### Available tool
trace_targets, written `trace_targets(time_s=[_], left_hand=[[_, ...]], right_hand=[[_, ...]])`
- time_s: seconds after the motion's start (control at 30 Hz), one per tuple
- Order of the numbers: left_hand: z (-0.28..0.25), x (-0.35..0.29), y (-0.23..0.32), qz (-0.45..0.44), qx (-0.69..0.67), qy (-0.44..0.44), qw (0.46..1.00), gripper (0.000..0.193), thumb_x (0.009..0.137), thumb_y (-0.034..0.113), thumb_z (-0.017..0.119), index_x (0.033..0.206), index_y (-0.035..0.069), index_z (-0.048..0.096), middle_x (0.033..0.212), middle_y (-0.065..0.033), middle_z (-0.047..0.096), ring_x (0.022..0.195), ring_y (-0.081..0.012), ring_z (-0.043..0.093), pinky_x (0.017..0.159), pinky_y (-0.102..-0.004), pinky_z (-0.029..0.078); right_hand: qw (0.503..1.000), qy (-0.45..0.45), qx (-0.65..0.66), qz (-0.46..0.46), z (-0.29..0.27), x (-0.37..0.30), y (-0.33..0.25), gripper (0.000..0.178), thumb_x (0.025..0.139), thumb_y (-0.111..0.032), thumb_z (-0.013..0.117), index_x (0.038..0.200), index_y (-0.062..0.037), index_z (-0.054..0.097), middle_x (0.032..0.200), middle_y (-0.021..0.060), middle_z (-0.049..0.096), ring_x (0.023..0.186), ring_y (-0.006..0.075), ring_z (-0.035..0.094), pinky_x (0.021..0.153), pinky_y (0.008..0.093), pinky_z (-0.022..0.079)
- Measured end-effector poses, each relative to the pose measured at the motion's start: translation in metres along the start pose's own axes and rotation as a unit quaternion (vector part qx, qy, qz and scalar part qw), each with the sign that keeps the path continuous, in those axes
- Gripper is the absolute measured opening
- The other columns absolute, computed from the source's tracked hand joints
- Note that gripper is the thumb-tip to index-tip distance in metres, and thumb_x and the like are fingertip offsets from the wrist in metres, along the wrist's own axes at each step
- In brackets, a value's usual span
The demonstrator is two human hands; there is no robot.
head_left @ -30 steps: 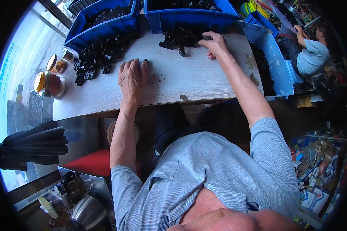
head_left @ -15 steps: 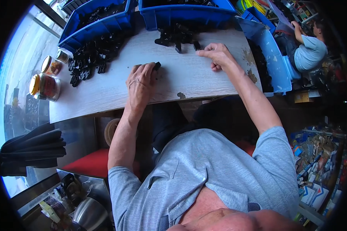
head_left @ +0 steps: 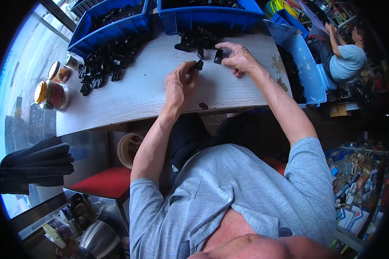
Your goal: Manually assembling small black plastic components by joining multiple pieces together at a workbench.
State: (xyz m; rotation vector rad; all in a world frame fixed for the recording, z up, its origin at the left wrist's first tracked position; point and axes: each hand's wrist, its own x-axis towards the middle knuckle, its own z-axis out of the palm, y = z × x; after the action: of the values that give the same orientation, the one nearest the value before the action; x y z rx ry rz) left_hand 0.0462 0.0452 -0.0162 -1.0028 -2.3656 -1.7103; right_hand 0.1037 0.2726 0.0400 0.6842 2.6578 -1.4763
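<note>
On the white tabletop [head_left: 138, 101], my left hand [head_left: 180, 84] is closed with a small black plastic part [head_left: 199, 65] at its fingertips. To its right, my right hand [head_left: 241, 59] has its thumb and forefinger about another black plastic part [head_left: 218, 56], which stands on end. Just beyond both hands lies a small heap of black parts [head_left: 192, 39]. A larger pile of similar parts [head_left: 101, 62] spreads over the left of the table. The exact shape of the part in my left hand is partly hidden by the fingers.
Two blue bins [head_left: 212, 19] [head_left: 110, 26] holding black parts stand along the far edge. Lidded jars [head_left: 54, 96] sit at the left edge. A light blue bin [head_left: 309, 71] is beside the table's right end. Another person [head_left: 348, 60] works at far right.
My left hand has moved right and away from me, carrying its black part toward my right hand. My right hand's fingers have come around the other part, which now sits slightly nearer.
</note>
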Motion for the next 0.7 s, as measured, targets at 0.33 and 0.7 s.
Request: trace_targets(time_s=[0.33, 0.7], left_hand=[[0.017, 0.012, -0.006, 0.080, 0.009, 0.046, 0.996, 0.026, 0.089, 0.003, 0.067, 0.114, 0.006, 0.071, 0.100, -0.0172, 0.072, 0.089, -0.0381, 0.070, 0.079, -0.0419, 0.057], [0.025, 0.034, 0.004, 0.215, 0.190, -0.083, 0.954, 0.032, 0.089, 0.001, 0.064, 0.117, 0.011, 0.075, 0.106, -0.0125, 0.072, 0.098, -0.0301, 0.070, 0.083, -0.0385, 0.058]], right_hand=[[0.999, -0.008, -0.035, -0.001, 0.010, -0.001, 0.000, 0.038, 0.082, -0.015, 0.074, 0.118, -0.0077, 0.065, 0.060, -0.0011, 0.053, 0.042, 0.0087, 0.049, 0.037, 0.0265, 0.039], [0.999, -0.040, 0.013, 0.011, 0.014, -0.009, 0.010, 0.033, 0.085, -0.005, 0.064, 0.118, -0.0093, 0.066, 0.060, 0.0008, 0.052, 0.044, 0.0103, 0.048, 0.038, 0.0267, 0.035]])
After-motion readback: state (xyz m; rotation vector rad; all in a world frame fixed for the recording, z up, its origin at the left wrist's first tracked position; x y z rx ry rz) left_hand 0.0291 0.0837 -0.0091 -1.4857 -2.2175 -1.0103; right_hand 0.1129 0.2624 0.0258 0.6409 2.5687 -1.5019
